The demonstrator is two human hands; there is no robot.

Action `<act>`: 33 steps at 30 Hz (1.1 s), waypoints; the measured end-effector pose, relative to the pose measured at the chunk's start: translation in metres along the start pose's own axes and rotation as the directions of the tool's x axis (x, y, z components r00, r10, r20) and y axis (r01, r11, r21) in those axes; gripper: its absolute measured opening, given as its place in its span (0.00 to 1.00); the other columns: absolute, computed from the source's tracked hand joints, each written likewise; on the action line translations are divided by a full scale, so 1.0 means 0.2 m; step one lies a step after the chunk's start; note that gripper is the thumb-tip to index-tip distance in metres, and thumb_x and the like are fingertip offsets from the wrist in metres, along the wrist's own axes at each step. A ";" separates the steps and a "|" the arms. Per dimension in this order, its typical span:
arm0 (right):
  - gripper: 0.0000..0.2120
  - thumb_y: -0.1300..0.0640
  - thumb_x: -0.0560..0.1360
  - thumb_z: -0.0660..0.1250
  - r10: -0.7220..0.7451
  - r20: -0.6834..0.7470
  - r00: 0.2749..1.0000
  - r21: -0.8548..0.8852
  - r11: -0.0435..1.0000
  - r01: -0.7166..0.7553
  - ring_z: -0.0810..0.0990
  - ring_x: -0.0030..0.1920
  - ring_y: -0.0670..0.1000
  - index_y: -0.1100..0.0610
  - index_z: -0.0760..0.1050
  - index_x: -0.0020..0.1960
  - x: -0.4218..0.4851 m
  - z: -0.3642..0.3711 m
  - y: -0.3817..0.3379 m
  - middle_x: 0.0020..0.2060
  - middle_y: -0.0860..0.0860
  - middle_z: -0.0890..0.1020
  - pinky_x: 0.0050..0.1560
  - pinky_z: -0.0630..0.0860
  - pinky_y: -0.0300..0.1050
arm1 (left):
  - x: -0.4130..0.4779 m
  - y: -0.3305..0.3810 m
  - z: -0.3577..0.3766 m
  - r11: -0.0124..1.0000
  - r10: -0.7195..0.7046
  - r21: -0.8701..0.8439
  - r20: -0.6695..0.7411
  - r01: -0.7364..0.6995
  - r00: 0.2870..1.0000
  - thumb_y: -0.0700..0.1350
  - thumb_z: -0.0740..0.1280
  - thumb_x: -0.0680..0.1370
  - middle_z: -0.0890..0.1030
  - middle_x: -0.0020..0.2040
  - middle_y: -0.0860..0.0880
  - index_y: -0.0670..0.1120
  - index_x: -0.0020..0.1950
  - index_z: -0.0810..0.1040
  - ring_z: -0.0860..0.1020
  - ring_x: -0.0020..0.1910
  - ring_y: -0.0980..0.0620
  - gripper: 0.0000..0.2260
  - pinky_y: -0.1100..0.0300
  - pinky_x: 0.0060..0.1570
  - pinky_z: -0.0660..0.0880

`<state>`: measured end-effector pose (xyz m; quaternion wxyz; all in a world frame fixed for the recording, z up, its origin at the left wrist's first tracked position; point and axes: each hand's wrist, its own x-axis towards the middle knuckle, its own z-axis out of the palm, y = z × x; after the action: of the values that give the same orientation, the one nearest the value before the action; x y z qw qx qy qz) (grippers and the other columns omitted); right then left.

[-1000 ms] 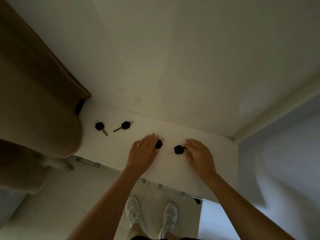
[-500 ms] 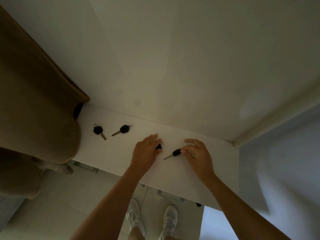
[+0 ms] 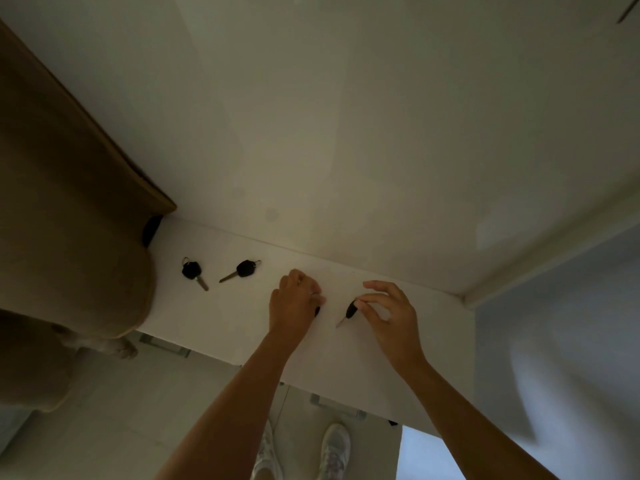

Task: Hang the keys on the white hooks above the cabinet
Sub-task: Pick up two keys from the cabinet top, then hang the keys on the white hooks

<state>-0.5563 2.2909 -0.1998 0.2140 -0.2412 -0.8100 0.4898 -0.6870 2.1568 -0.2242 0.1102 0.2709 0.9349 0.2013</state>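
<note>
Two black-headed keys lie loose on the white cabinet top (image 3: 214, 317): one key (image 3: 192, 271) at the far left and a second key (image 3: 242, 269) just right of it. My left hand (image 3: 294, 303) is curled around a third key, of which only a black tip (image 3: 316, 310) shows beside the thumb. My right hand (image 3: 391, 317) pinches a fourth key (image 3: 349, 311) by its black head, blade pointing down-left, lifted just off the surface. No white hooks are in view; only a thin object (image 3: 628, 10) shows at the top right corner.
A tan, cloth-like mass (image 3: 69, 237) fills the left side and overhangs the cabinet's left end. The pale wall (image 3: 346, 133) rises behind the cabinet. Metal drawer handles (image 3: 166, 344) show below the front edge, and my white shoes (image 3: 332, 445) stand on the floor.
Both hands have closed on their keys. The right hand has tilted its key up off the cabinet top, and the left hand's fingers have curled over the other key.
</note>
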 end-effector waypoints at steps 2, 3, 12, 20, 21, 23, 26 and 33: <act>0.07 0.61 0.72 0.72 0.010 0.007 1.000 0.004 1.000 -0.010 0.76 0.56 0.43 0.48 0.81 0.42 0.00 0.00 -0.01 0.52 0.41 0.79 0.57 0.67 0.29 | 0.00 0.00 0.00 0.999 -0.018 -0.048 -0.007 0.017 1.000 0.48 0.67 0.77 0.74 0.55 0.46 0.44 0.51 0.79 0.72 0.53 0.47 0.08 0.52 0.48 0.73; 0.07 0.61 0.72 0.72 0.014 0.010 1.000 0.009 1.000 -0.014 0.76 0.56 0.43 0.48 0.81 0.42 0.00 0.00 -0.01 0.52 0.41 0.79 0.57 0.67 0.28 | 0.00 0.01 -0.01 0.997 -0.024 -0.071 -0.005 0.024 1.000 0.48 0.67 0.77 0.74 0.54 0.46 0.44 0.50 0.79 0.73 0.52 0.47 0.08 0.52 0.47 0.73; 0.05 0.61 0.71 0.73 -0.014 0.005 1.000 0.009 1.000 0.014 0.76 0.57 0.45 0.51 0.82 0.42 -0.01 0.02 -0.05 0.53 0.46 0.79 0.58 0.68 0.31 | -0.05 -0.05 -0.08 0.887 -0.160 -0.426 0.081 0.180 0.984 0.36 0.68 0.73 0.77 0.33 0.58 0.50 0.45 0.73 0.76 0.36 0.57 0.09 0.69 0.36 0.69; 0.07 0.61 0.71 0.73 -0.025 -0.008 1.000 0.004 1.000 0.025 0.75 0.57 0.43 0.50 0.81 0.40 -0.02 0.07 -0.17 0.53 0.45 0.79 0.58 0.67 0.30 | -0.09 -0.12 -0.22 0.815 -0.094 -0.571 0.047 0.104 0.994 0.32 0.69 0.73 0.81 0.40 0.51 0.47 0.50 0.77 0.80 0.38 0.57 0.12 0.64 0.42 0.77; 0.07 0.61 0.71 0.73 -0.028 -0.014 1.000 0.000 1.000 0.028 0.75 0.57 0.42 0.50 0.82 0.40 -0.01 0.08 -0.19 0.53 0.44 0.79 0.58 0.67 0.29 | -0.08 -0.11 -0.25 0.816 -0.069 -0.575 0.015 0.065 0.998 0.31 0.69 0.73 0.81 0.40 0.50 0.46 0.49 0.78 0.79 0.38 0.59 0.12 0.66 0.42 0.76; 0.05 0.61 0.72 0.72 -0.032 -0.022 0.999 -0.002 1.000 0.032 0.75 0.57 0.42 0.51 0.82 0.40 -0.01 0.10 -0.23 0.53 0.43 0.79 0.58 0.66 0.29 | -0.06 -0.12 -0.29 0.809 0.004 -0.586 -0.056 -0.036 0.998 0.27 0.67 0.72 0.81 0.41 0.49 0.45 0.46 0.79 0.79 0.38 0.60 0.13 0.67 0.43 0.76; 0.05 0.60 0.72 0.72 -0.067 -0.050 0.996 -0.014 0.998 0.067 0.74 0.58 0.42 0.51 0.82 0.41 0.02 0.14 -0.35 0.53 0.42 0.78 0.59 0.68 0.32 | -0.02 -0.13 -0.42 0.863 0.104 -0.480 -0.141 -0.160 0.984 0.29 0.68 0.72 0.82 0.41 0.48 0.44 0.43 0.81 0.78 0.38 0.60 0.10 0.69 0.42 0.74; 0.04 0.59 0.72 0.72 -0.218 -0.155 0.963 -0.054 0.976 0.212 0.75 0.59 0.44 0.51 0.83 0.42 0.13 0.24 -0.68 0.54 0.45 0.79 0.59 0.67 0.30 | 0.10 -0.17 -0.83 0.806 0.221 -0.486 -0.283 -0.338 0.933 0.34 0.69 0.74 0.81 0.42 0.52 0.50 0.41 0.78 0.79 0.41 0.57 0.11 0.66 0.42 0.75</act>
<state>-0.6303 2.2188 -0.0950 0.3259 -0.1943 -0.8204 0.4278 -0.7723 2.0888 -0.0922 0.0484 0.3423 0.7993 0.4916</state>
